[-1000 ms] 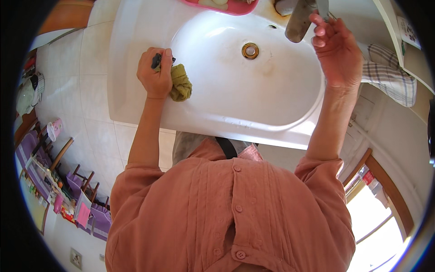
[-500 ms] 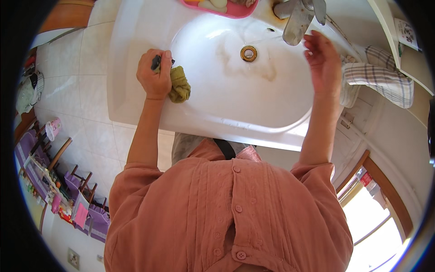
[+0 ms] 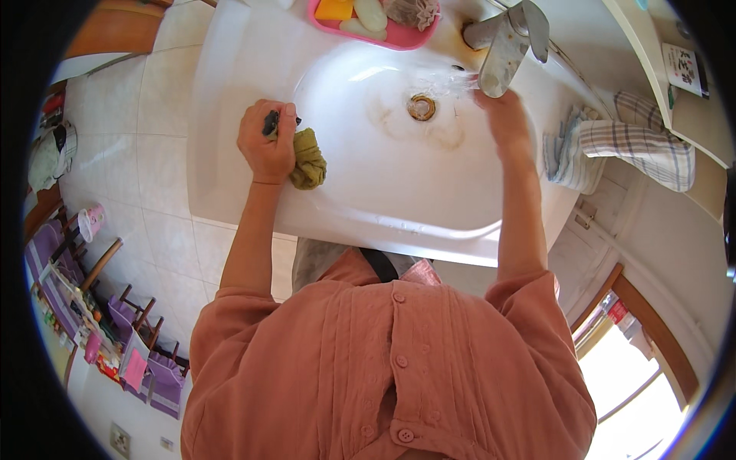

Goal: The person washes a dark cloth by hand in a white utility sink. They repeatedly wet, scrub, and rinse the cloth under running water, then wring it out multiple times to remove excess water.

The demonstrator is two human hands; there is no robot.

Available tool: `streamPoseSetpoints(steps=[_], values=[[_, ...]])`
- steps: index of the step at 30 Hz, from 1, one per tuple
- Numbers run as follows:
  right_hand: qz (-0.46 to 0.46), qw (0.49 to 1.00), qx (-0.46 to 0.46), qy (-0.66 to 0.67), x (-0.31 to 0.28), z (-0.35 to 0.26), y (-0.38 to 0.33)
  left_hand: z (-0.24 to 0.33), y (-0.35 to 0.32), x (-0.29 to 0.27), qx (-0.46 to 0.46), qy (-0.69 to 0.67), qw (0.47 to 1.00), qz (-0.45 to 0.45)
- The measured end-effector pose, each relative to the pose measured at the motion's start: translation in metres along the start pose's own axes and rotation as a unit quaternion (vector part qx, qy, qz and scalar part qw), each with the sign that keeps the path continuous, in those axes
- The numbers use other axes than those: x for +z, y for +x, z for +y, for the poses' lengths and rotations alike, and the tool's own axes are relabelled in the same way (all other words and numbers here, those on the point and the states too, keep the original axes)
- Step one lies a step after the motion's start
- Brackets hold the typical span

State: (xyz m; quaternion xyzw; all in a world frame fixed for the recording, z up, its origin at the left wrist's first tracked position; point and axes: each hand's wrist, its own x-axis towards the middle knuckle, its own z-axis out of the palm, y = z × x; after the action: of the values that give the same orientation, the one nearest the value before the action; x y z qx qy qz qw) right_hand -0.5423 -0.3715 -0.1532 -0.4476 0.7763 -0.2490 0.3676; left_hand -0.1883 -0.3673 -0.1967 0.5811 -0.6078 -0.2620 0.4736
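On the left rim of the white washbasin [image 3: 360, 184], my left hand [image 3: 266, 142] is closed around a bunched olive-green cloth [image 3: 309, 159]. A small black piece [image 3: 271, 123] pokes out at the top of that fist; what it is I cannot make out. My right hand [image 3: 506, 123] reaches up to the metal faucet [image 3: 502, 65] at the basin's right. Its fingers are mostly hidden behind the spout and blurred, close to the running water [image 3: 448, 83]. Water runs toward the brass-coloured drain [image 3: 422, 108].
At the basin's back edge sits a pink tray [image 3: 376, 34] with soap bars and a mesh pouch. Folded striped and checked cloths [image 3: 636, 146] hang at the right, beside a shelf [image 3: 682, 123]. Purple-covered chairs [image 3: 123, 314] stand on the tiled floor at the left.
My right hand has moved left and slightly down, in behind the faucet spout. A splashing stream of water now shows clearly beside it. My left hand keeps its hold on the cloth.
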Motion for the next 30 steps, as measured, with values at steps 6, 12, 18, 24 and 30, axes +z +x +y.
streamPoseSetpoints(steps=[6,12,18,24,30], values=[[0.21,0.917,-0.338,-0.005,-0.051,-0.083,-0.03,-0.002,-0.001,0.001,0.003,0.014,1.0,0.002],[0.153,0.889,-0.415,-0.12,-0.042,-0.058,-0.043,-0.003,-0.001,0.0,0.006,0.007,1.0,-0.004],[0.03,0.915,-0.169,-0.365,0.037,0.152,-0.047,0.0,0.004,0.002,0.006,-0.006,1.0,-0.008],[-0.02,0.91,-0.279,-0.305,0.136,0.097,-0.001,-0.003,0.0,0.003,-0.015,-0.037,0.999,0.003],[-0.226,0.837,-0.415,-0.274,0.152,0.095,-0.046,-0.007,0.0,0.003,-0.012,-0.049,0.999,-0.008]])
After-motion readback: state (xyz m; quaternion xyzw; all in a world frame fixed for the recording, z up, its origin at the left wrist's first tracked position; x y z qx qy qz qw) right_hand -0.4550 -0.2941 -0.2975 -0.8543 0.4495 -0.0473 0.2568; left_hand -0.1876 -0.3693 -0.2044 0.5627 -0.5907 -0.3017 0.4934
